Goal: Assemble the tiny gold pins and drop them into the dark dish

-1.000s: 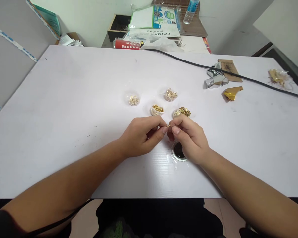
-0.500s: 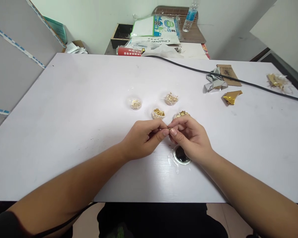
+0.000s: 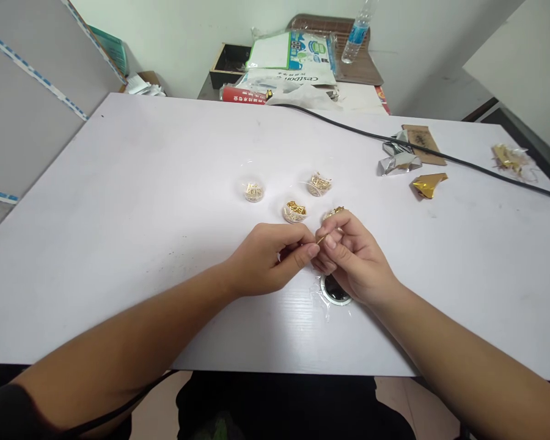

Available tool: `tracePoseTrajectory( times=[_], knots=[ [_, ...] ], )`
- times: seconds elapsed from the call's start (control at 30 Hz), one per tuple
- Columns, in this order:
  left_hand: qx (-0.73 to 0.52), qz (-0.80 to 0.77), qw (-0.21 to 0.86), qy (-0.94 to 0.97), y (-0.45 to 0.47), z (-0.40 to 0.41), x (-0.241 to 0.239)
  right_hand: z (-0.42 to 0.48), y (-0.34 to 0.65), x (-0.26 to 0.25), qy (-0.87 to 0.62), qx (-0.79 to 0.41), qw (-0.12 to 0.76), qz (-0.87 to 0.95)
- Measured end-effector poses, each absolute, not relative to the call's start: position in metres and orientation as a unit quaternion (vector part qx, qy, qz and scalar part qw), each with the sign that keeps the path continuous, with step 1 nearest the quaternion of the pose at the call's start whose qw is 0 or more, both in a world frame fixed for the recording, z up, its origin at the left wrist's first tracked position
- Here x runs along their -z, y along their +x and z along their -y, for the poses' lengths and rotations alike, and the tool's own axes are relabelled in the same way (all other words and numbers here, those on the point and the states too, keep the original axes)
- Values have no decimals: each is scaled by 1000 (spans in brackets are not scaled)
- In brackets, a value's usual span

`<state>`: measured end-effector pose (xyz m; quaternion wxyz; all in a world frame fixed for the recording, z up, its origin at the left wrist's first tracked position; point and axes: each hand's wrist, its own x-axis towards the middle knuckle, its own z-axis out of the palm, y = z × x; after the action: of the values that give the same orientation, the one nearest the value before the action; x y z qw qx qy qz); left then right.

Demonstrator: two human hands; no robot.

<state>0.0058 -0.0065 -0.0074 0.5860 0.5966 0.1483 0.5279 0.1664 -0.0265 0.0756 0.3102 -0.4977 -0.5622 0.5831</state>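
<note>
Between the fingertips of my two hands is a thin gold-coloured pin (image 3: 321, 240), too small to make out in detail. My left hand (image 3: 275, 258) pinches its near end with thumb and forefinger. My right hand (image 3: 355, 256) pinches the other end, its remaining fingers curled. Just beyond them stand small clear cups of metal pieces: a cup of gold pieces (image 3: 295, 212), a cup of gold pins (image 3: 319, 184), a cup of paler pins (image 3: 253, 192), and one cup (image 3: 334, 212) partly hidden by my right hand. Under my right wrist lies a round black dish with a pale rim (image 3: 335, 291), partly covered.
A black cable (image 3: 371, 131) crosses the far right of the white table (image 3: 132, 183). Near it lie silver foil (image 3: 399, 164), gold foil (image 3: 428, 185), a brown card (image 3: 424, 144) and a clear bag (image 3: 509, 160). A water bottle (image 3: 356, 38) stands behind.
My right hand has tilted and drawn slightly away from my left, so more of the gold pin shows between the fingertips. The whole view has shifted a little.
</note>
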Motion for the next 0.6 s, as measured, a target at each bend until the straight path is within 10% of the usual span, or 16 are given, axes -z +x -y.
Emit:
tracePoseTrajectory(
  times=[0.6],
  knots=[
    [-607, -314, 216, 698, -28, -20, -7, 24, 157, -83, -541, -578, 274, 546]
  ],
)
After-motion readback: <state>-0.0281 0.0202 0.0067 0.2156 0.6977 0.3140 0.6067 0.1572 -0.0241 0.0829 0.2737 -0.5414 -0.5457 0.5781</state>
